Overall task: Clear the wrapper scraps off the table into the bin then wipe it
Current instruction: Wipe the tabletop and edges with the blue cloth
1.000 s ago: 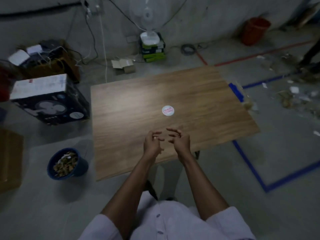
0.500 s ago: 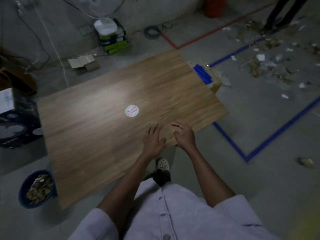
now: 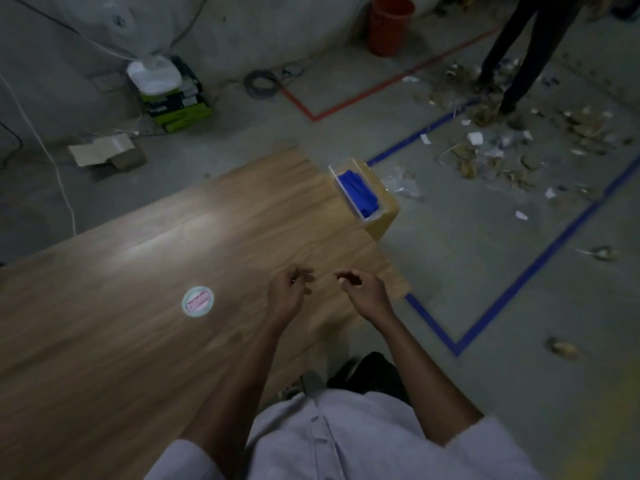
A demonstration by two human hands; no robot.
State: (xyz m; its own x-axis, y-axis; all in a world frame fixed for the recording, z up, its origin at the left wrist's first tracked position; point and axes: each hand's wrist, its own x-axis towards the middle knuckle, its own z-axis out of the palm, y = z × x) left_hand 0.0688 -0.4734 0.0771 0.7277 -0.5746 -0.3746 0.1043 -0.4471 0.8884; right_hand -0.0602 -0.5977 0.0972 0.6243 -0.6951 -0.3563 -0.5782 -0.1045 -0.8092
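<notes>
Over the brown wooden table [image 3: 104,358], marked by a round white sticker [image 3: 197,301], the left hand [image 3: 288,295] and right hand [image 3: 366,295] were held with fingers loosely curled, empty.

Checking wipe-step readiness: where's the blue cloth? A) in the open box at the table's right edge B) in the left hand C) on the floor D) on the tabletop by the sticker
A: the blue cloth sits inside the open box at the table edge.
</notes>
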